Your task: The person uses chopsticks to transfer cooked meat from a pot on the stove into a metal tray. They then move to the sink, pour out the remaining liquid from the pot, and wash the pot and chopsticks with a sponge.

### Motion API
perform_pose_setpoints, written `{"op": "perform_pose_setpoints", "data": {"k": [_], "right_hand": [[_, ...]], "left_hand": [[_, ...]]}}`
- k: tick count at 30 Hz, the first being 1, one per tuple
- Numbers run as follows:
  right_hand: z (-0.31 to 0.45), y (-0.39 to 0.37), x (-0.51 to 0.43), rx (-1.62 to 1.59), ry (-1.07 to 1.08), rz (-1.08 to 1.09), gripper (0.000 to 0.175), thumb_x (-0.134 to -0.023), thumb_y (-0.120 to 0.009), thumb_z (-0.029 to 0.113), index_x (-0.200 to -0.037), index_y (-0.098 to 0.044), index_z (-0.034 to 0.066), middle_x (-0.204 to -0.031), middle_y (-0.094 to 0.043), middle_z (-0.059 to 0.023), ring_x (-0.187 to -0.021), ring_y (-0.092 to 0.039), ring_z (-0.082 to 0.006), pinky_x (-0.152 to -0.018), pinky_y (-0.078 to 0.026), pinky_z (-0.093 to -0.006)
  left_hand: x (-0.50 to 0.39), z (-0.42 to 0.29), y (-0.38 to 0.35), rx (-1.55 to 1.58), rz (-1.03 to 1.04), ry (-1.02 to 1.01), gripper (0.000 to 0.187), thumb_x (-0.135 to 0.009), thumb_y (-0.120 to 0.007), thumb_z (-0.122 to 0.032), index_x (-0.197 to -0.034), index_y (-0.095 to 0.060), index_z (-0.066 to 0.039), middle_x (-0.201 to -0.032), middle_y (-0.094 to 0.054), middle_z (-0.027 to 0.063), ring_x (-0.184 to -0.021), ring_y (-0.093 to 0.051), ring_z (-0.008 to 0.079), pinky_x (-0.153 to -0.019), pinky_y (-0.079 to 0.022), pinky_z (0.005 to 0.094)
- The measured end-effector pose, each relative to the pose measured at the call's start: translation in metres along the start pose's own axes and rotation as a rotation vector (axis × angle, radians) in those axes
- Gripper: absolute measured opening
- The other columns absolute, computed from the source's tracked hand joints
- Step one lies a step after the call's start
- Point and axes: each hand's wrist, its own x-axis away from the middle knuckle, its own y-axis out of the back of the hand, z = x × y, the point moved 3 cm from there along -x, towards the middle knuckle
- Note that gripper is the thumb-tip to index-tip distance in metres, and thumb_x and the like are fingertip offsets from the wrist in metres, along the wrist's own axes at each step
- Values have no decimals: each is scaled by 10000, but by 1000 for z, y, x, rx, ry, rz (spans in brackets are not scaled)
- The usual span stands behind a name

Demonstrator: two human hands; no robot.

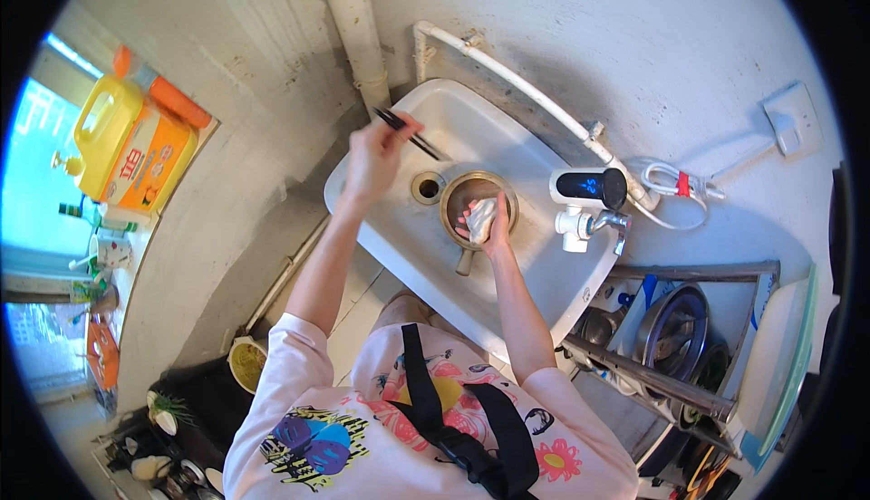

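My left hand [372, 160] grips a pair of dark chopsticks [428, 148] above the left end of a white ceramic sink [448, 116]. Their lower tips point down toward the basin. My right hand [500, 231] cups a whitish, crumpled cloth-like wad [482, 217]; its exact kind is hard to tell. Beneath that hand, a round saucepan [446, 209] rests in the basin with its stubby handle [465, 262] toward me. The wad and the hand cover part of the pan's brownish inside. Just left of the pan is the drain hole [428, 189].
An electric tap [578, 189] with a lit display overhangs the basin's right side. Behind runs a white pipe [516, 85]. At right, a rack [680, 391] holds metal basins [669, 330]. A yellow detergent jug [129, 147] stands on the left windowsill.
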Motion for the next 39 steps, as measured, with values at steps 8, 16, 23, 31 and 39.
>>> {"op": "perform_pose_setpoints", "data": {"k": [8, 16, 23, 31, 39], "right_hand": [[-6, 2, -23, -88, -59, 144, 231, -841, -472, 281, -937, -534, 81, -866, -591, -81, -745, -570, -240, -579, -492, -389], [31, -55, -26, -165, 119, 227, 248, -843, -509, 341, -946, -475, 117, -649, -477, -1, -543, -477, -161, -366, -349, -282], [1, 3, -115, 75, -17, -122, 327, -858, -431, 286, -568, -382, 142, -477, -389, -12, -391, -400, -173, -323, -315, -300], [30, 60, -144, -392, 37, 21, 361, -768, -471, 150, -1054, -477, -69, -1109, -493, -228, -1061, -428, -390, -934, -317, -533], [20, -2, -71, -548, 164, 24, 477, -831, -346, 170, -1246, -307, -61, -1306, -325, -172, -1218, -254, -376, -1014, -180, -525]], "left_hand": [[38, 30, 6, 191, -351, 12, 72, -825, -498, 11, -860, -560, 22, -806, -625, 78, -780, -598, 129, -685, -456, 230], [101, -3, 18, 467, -553, -44, 51, -837, -482, 20, -881, -499, 39, -865, -586, 108, -863, -590, 209, -793, -457, 298], [138, -21, 30, 325, -632, -196, 82, -829, -453, 67, -887, -504, 40, -877, -583, 126, -874, -584, 223, -802, -470, 328], [190, -1, 76, 484, -994, 108, 90, -858, -483, -59, -902, -547, -13, -895, -605, 72, -848, -580, 140, -751, -486, 278], [364, -2, 213, 784, -1611, -198, 124, -873, -465, -188, -884, -502, -70, -904, -592, 118, -741, -600, 166, -628, -533, 259]]}}
